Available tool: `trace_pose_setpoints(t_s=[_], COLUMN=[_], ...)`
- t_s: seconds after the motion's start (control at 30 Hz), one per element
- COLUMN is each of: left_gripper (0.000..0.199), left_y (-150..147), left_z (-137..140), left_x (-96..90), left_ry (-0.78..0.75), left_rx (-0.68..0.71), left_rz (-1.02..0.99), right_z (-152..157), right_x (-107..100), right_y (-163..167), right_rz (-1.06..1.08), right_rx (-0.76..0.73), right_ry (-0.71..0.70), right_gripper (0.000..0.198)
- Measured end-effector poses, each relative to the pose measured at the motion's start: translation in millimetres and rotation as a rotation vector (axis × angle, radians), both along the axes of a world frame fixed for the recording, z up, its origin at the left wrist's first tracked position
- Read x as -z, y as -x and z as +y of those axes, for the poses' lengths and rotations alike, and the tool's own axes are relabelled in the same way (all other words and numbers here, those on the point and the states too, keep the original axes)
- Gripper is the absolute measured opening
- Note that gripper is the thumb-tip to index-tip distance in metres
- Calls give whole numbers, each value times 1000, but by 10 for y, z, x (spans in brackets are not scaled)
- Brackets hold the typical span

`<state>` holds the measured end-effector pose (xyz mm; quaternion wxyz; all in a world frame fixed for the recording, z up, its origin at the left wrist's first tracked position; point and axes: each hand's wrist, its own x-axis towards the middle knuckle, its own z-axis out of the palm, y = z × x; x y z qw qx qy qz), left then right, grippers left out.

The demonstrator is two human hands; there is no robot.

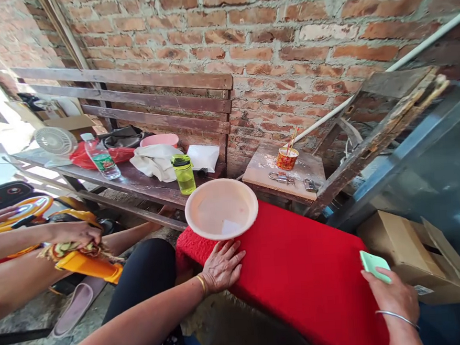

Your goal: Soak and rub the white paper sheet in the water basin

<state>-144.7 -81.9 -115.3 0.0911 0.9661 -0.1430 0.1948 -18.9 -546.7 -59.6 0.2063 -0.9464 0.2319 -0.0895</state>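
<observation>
Hands of the wearer at a red cloth-covered surface (300,272), seen from the head camera. Left hand (220,265) lies flat on the near left end of the red cover, fingers spread and palm down, just below a shallow pale plate (221,208) whose near rim the fingertips almost touch; whether they do touch cannot be told. Right hand (394,295) rests at the right edge of the cover, fingers curled around a small mint-green object (374,265), flat and rounded, which it grips from below. The plate sits on the far left corner of the cover, upright and holding nothing solid; a faint wet sheen shows on its floor.

Stage, as a judgement: the plate is set out and the cover laid, while nothing has yet been placed in the plate, so the work appears near its start.

Surroundings: behind the plate stands a wooden bench (144,181) bearing a green bottle (183,173), a clear water bottle (102,160), a white cloth (156,161) and a small fan (55,141). A low side table (262,175) to the right carries a red cup (287,158) with sticks and a padlock (280,178). At the left edge another person's hand (74,235) holds a fibrous bundle over a yellow object (89,265). A cardboard box (421,256) lies on the right.
</observation>
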Motion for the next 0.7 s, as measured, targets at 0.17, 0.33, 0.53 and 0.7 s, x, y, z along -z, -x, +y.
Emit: trace_pose_setpoints(t_s=[0.17,0.33,0.53,0.7], left_gripper=[40,41,40,39], left_y=[-7,-1,17,23], left_z=[-8,-16,-25,-37], left_x=[69,119,159,157], left_ry=[7,9,24,71], left_rx=[-10,-5,5,20], left_rz=[-24,-71,-111,-101], right_z=[918,2353,2622,1403], right_x=[74,131,150,-72], right_y=[-267,-590,-806,-829], right_rz=[-167,-250,-169,-98], right_rx=[-255,-612,-747,-490], right_ry=[-154,-149,-78,49], right_gripper=[51,35,31,38])
